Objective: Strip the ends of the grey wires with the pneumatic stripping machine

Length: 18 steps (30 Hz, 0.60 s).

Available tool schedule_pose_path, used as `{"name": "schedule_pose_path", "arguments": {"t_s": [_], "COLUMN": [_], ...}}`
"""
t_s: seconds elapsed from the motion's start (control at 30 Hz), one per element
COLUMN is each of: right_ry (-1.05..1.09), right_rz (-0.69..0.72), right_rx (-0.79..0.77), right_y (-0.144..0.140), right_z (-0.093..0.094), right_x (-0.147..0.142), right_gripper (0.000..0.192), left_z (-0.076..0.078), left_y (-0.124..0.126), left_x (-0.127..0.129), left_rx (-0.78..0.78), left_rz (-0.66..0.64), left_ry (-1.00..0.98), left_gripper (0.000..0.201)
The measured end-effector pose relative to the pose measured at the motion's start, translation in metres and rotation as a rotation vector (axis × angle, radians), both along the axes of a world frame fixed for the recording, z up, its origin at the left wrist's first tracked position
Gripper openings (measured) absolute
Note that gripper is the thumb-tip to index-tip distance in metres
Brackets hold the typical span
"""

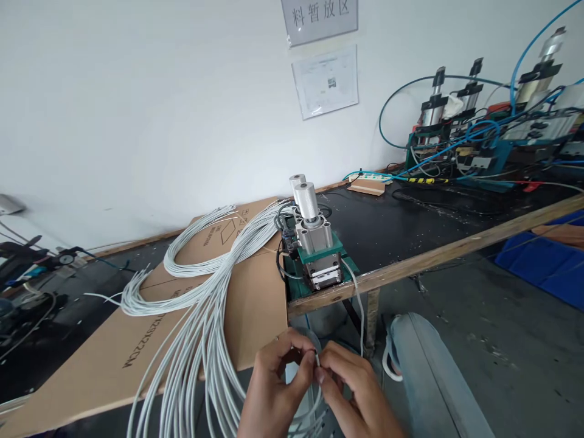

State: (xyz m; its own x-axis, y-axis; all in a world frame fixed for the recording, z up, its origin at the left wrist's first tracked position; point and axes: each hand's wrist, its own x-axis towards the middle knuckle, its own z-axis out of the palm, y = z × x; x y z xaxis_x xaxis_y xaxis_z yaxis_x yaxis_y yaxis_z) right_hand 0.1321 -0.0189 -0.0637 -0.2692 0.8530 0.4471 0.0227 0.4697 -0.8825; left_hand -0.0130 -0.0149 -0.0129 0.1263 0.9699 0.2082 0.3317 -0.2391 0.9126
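Observation:
Low at the centre, in front of the table edge, my left hand (279,380) pinches the end of a white cable (318,360) between thumb and forefinger. Close against it, my right hand (353,386) grips the same cable just below the tip. The fingers hide most of the cable end; a dark bit shows at its top. Beyond my hands stands a small pneumatic machine (314,237) with a knurled silver knob and a green plate. To the left, a bundle of white cables (219,292) lies on flattened cardboard (255,304) and hangs over the front edge.
The black table (392,228) has a wooden front edge (433,243). Several pneumatic machines (433,115) with blue hoses stand at the back right, near a power strip (369,177). More equipment (27,280) sits at far left. A blue bin (542,261) is below, right.

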Motion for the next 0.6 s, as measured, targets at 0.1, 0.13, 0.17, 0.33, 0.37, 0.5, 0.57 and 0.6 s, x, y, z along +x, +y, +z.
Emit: {"name": "schedule_pose_path", "arguments": {"t_s": [0.1, 0.13, 0.17, 0.33, 0.37, 0.5, 0.57, 0.6], "right_ry": [-0.013, -0.033, -0.056, -0.089, -0.073, 0.064, 0.101, 0.089], "right_rz": [0.033, 0.040, 0.048, 0.094, 0.111, 0.252, 0.310, 0.309], "right_rx": [0.034, 0.019, -0.004, -0.083, -0.106, -0.321, -0.387, -0.369], "right_y": [0.001, 0.001, 0.001, 0.000, 0.000, -0.003, -0.004, -0.005], "right_z": [0.001, 0.002, 0.003, 0.007, 0.006, -0.006, -0.013, -0.016], "right_x": [0.003, 0.004, 0.005, 0.010, 0.010, 0.003, 0.001, 0.000], "right_gripper": [0.029, 0.028, 0.028, 0.033, 0.034, 0.035, 0.035, 0.034], "left_z": [0.005, 0.006, 0.007, 0.010, 0.010, 0.008, 0.008, 0.009], "left_y": [0.002, 0.002, 0.002, 0.002, 0.002, 0.002, 0.002, 0.002], "left_x": [-0.004, -0.005, -0.006, -0.007, -0.006, -0.009, -0.012, -0.013], "left_rx": [0.023, 0.030, 0.039, 0.091, 0.101, 0.128, 0.124, 0.116], "left_rz": [-0.056, -0.076, -0.091, -0.101, -0.097, -0.102, -0.124, -0.135], "left_ry": [0.051, 0.068, 0.088, 0.194, 0.207, 0.224, 0.251, 0.277], "left_gripper": [0.013, 0.012, 0.011, 0.014, 0.014, 0.016, 0.016, 0.016]}}
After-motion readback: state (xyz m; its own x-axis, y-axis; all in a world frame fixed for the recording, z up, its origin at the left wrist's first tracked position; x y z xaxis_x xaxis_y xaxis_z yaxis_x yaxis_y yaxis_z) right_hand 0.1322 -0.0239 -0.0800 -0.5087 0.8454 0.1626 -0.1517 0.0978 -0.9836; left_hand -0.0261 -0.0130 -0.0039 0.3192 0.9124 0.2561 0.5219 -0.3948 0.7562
